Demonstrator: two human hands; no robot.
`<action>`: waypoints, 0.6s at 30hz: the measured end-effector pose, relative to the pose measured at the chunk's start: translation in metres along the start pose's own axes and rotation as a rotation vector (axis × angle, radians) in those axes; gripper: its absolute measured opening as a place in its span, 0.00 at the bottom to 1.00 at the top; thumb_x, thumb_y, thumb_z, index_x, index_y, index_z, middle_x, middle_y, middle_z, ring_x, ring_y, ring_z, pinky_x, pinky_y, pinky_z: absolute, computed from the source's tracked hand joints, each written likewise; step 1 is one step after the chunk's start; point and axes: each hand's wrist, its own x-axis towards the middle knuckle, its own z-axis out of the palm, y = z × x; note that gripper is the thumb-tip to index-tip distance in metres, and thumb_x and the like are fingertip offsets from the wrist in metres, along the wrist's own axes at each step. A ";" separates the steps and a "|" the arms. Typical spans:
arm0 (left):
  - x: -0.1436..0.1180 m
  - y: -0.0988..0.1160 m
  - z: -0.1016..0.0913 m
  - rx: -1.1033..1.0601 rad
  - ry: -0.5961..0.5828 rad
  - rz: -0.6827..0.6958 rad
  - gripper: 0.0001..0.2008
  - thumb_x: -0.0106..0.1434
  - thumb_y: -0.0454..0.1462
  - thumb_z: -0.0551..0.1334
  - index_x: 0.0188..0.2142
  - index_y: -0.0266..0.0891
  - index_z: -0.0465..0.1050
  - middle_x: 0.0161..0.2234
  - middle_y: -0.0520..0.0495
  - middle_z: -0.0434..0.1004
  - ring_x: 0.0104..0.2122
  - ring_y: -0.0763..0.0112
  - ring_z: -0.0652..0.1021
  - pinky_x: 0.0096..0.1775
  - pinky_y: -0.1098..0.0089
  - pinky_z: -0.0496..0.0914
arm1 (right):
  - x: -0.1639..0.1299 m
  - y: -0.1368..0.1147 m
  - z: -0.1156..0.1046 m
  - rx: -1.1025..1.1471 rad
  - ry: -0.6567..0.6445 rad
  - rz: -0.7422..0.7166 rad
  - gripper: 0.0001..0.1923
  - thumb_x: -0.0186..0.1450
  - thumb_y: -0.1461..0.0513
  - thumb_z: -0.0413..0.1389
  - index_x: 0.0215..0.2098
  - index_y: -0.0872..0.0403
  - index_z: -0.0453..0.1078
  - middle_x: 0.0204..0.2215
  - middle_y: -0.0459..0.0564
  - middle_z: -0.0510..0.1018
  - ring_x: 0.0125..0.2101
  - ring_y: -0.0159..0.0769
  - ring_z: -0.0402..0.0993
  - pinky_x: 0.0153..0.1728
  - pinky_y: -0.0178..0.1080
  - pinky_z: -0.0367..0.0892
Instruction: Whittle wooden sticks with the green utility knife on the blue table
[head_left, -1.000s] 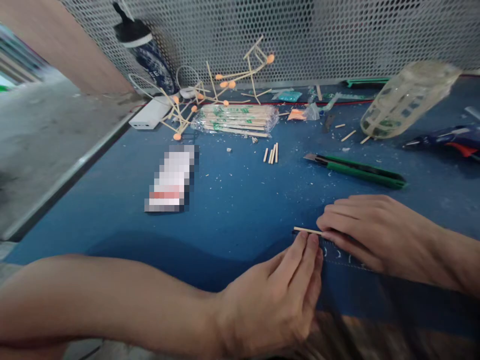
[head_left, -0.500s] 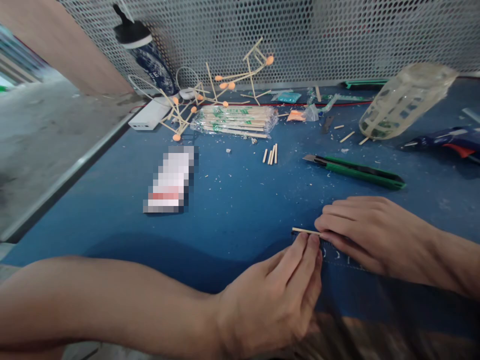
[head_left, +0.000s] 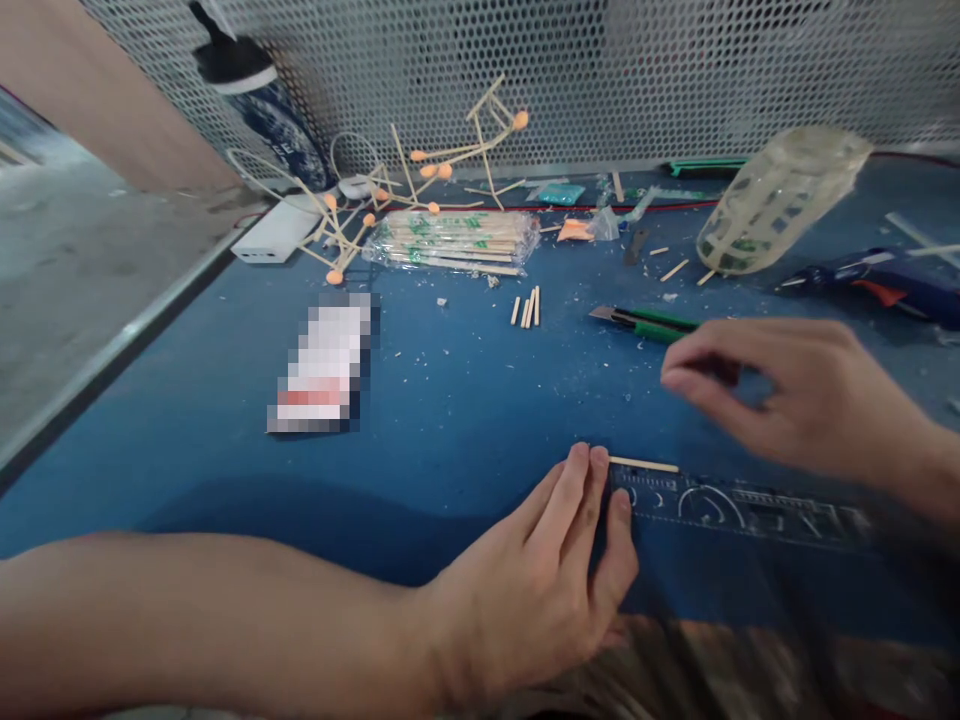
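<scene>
My left hand (head_left: 551, 555) rests on the blue table, its fingertips pinning one end of a short thin wooden stick (head_left: 645, 464). The stick's other end shows beyond them, lying along the upper edge of a clear plastic ruler (head_left: 784, 512), whose left end is also under this hand. Raised above the ruler, my right hand (head_left: 787, 385) has curled fingers with the thumb close to the index finger; nothing shows between them. Just behind it lies a green utility knife (head_left: 660, 328), blade out to the left, its handle partly hidden by the hand.
Several cut stick pieces (head_left: 527, 307) lie mid-table. Behind are a bag of sticks (head_left: 454, 240), a stick frame with orange blobs (head_left: 442, 171) and a white box (head_left: 277, 230). A blurred phone-like object (head_left: 322, 360) lies left; a plastic cup (head_left: 784, 200) and glue gun (head_left: 885, 285) lie right.
My right hand has let go of the stick and ruler and lifted up toward the knife, uncovering the ruler. My left hand stays on the stick. The view has shifted slightly right.
</scene>
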 end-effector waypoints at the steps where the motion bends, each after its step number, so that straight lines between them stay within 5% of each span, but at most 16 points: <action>1: 0.000 0.000 0.000 0.006 -0.001 0.002 0.37 0.73 0.54 0.50 0.60 0.18 0.66 0.57 0.17 0.72 0.61 0.39 0.72 0.63 0.51 0.67 | 0.002 0.007 -0.002 -0.061 0.039 0.076 0.09 0.71 0.53 0.54 0.43 0.48 0.71 0.35 0.45 0.80 0.32 0.35 0.76 0.35 0.39 0.67; 5: 0.000 0.001 0.000 0.045 -0.006 0.004 0.27 0.72 0.41 0.53 0.61 0.18 0.65 0.58 0.20 0.72 0.61 0.42 0.73 0.62 0.53 0.69 | 0.006 0.042 0.001 -0.302 -0.011 0.267 0.31 0.68 0.45 0.55 0.64 0.50 0.61 0.54 0.59 0.75 0.53 0.54 0.72 0.52 0.53 0.66; 9: 0.000 0.004 0.000 0.078 -0.004 -0.001 0.26 0.73 0.39 0.50 0.61 0.17 0.64 0.58 0.20 0.72 0.61 0.44 0.73 0.61 0.53 0.70 | 0.004 0.063 0.009 -0.284 -0.262 0.239 0.33 0.72 0.44 0.45 0.70 0.48 0.55 0.46 0.57 0.77 0.45 0.52 0.75 0.47 0.53 0.69; 12: 0.000 0.006 0.000 0.092 -0.006 -0.018 0.26 0.73 0.39 0.49 0.61 0.16 0.63 0.58 0.20 0.72 0.61 0.46 0.74 0.62 0.53 0.70 | 0.005 0.054 0.009 -0.260 -0.304 0.176 0.29 0.75 0.50 0.38 0.73 0.39 0.51 0.37 0.51 0.74 0.34 0.45 0.73 0.41 0.49 0.69; 15: -0.001 0.006 0.001 0.091 0.001 -0.025 0.26 0.73 0.38 0.49 0.61 0.16 0.63 0.58 0.20 0.72 0.60 0.48 0.74 0.62 0.54 0.70 | 0.009 0.035 0.003 -0.033 -0.156 0.168 0.24 0.76 0.54 0.39 0.65 0.39 0.65 0.37 0.51 0.74 0.34 0.41 0.72 0.42 0.47 0.68; 18: -0.001 0.006 0.001 0.088 0.002 -0.029 0.25 0.73 0.38 0.49 0.61 0.17 0.63 0.58 0.22 0.73 0.60 0.50 0.75 0.62 0.54 0.70 | 0.009 0.021 -0.007 0.417 0.153 0.298 0.18 0.75 0.49 0.45 0.52 0.43 0.72 0.35 0.50 0.76 0.32 0.39 0.74 0.36 0.44 0.69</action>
